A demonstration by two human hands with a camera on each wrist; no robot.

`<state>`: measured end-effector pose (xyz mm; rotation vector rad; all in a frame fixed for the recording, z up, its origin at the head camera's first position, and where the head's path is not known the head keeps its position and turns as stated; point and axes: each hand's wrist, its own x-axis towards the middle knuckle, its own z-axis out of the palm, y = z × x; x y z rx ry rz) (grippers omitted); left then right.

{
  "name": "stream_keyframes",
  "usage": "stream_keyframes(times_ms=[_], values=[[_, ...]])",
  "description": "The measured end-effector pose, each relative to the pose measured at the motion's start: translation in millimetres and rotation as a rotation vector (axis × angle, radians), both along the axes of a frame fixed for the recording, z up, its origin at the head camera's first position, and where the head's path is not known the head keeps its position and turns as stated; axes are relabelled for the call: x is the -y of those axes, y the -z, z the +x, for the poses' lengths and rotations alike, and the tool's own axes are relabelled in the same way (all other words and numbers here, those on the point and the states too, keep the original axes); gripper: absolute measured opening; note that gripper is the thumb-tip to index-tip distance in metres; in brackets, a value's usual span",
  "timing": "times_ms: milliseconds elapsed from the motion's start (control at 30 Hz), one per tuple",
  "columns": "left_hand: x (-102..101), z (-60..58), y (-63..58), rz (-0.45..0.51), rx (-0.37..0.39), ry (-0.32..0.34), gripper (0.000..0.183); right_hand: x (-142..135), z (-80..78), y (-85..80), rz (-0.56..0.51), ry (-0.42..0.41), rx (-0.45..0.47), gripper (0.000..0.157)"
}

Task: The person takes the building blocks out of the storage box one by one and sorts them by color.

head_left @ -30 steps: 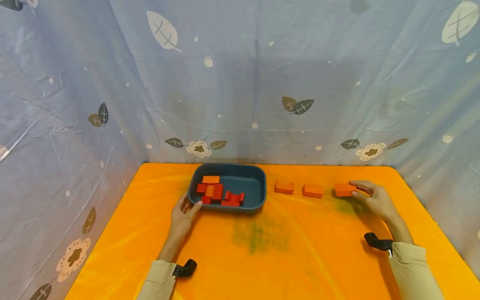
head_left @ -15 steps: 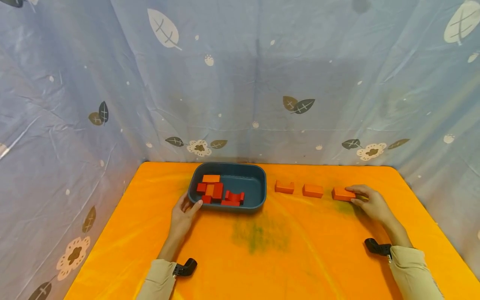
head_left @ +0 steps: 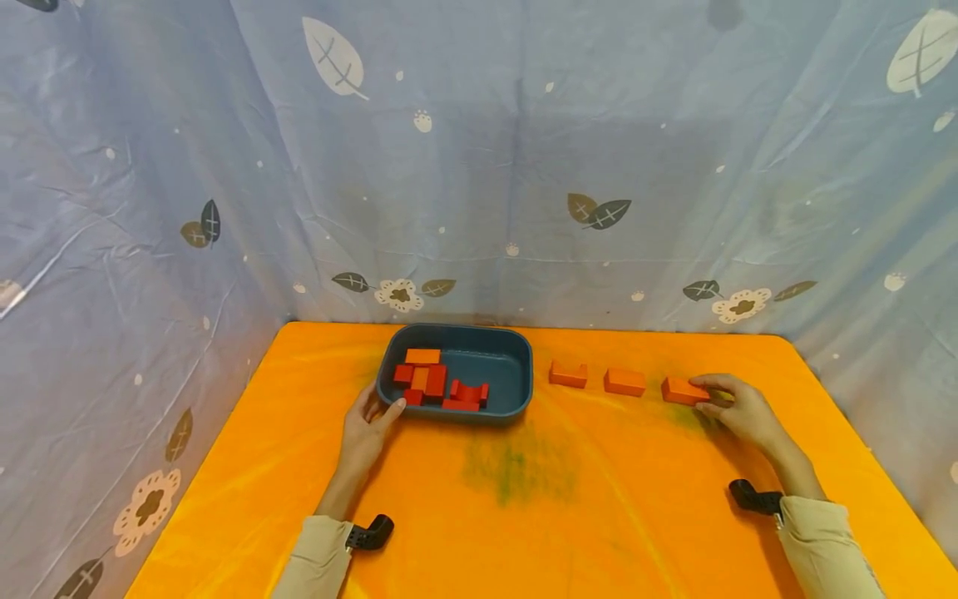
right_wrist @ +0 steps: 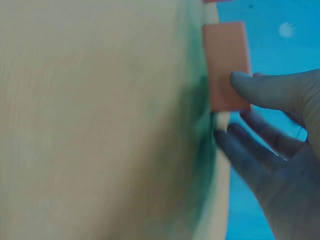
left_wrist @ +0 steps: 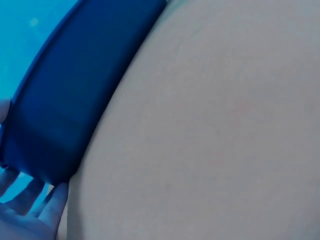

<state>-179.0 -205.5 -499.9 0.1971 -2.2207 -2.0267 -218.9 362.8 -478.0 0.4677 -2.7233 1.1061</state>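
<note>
Rightmost orange block (head_left: 679, 390), right end in pinch of right grip (head_left: 743, 408), tray (head_left: 503, 376) in left grip (head_left: 367, 431).

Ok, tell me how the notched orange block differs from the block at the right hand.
The notched orange block has a gap in its top; the end block has a plain, flat top. The notched orange block lies untouched, while the right hand pinches the end block. The notched orange block is closer to the tray than the end block. Both are orange.
</note>
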Motion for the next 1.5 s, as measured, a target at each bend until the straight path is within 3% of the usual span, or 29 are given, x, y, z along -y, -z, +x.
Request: stream_keyframes(times_ms=[267,467,800,1167,1500], values=[[0,-1.8,-3.5,-0.024,0.015,-0.009,0.073,44,-4.3,-32.4,0.102,-0.007,-0.086,0.028],[-1,-5.8,-3.2,-0.039,0.022,-0.015,0.074,91,-19.5,-59.8,0.149,-0.123,-0.062,0.031],[-3,-10.0,-5.2,-0.040,0.018,-0.021,0.074,168,-43.0,-86.6,0.249,-0.281,-0.019,0.029],[0,1.1,1.0,-0.035,0.032,-0.015,0.074,258,-50.2,-94.9,0.389,-0.422,0.036,0.032],[0,3.1,-1.6,-0.027,0.020,-0.007,0.075,326,-66.8,-99.3,0.449,-0.461,0.171,0.038]])
